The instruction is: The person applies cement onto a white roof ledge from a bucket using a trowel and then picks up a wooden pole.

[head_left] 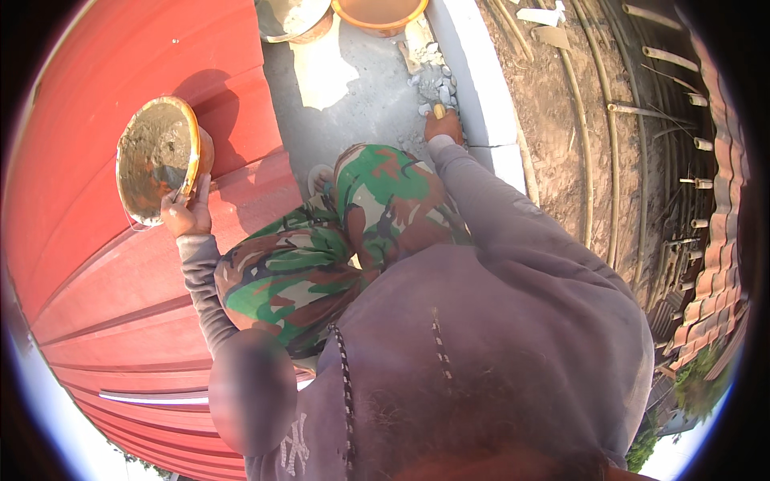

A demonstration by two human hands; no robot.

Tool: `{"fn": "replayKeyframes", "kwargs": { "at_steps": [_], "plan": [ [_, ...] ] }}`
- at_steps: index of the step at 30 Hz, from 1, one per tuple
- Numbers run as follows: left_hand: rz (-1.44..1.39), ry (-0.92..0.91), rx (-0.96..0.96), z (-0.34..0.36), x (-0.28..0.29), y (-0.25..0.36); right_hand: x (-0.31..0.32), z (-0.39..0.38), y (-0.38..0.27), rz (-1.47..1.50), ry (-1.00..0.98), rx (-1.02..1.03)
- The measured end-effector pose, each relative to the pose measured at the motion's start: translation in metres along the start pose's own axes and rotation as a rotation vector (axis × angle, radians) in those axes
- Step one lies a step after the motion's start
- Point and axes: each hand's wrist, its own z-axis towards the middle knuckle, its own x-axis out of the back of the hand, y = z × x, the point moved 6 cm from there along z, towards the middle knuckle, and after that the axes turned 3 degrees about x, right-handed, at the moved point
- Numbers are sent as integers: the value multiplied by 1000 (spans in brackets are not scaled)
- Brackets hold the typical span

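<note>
My left hand [186, 210] grips the rim of an orange bucket [156, 152], tilted over the red sheet metal and holding grey, wet-looking mortar. My right hand [443, 127] is closed on a yellow handle [439, 111], probably of a trowel whose blade I cannot make out, down on the grey concrete strip [321, 120] beside a white block edge [475, 88]. Grey rubble and chips [445, 84] lie just beyond that hand.
Red corrugated roofing [72, 200] fills the left. An orange tub [381, 24] and a mortar-crusted container [289, 20] stand at the top. Right of the white edge are dirt, bamboo poles [609, 160] and roof tiles [714, 280]. My bent knees occupy the middle.
</note>
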Motion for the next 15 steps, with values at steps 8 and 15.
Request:
{"fn": "replayKeyframes", "kwargs": {
  "at_steps": [8,15],
  "plan": [
    [-78,86,24,-11,-5,0,24,-21,-14,25,-104,227],
    [-111,102,51,-8,2,-1,40,-57,-130,116,-260,424]
  ]
}}
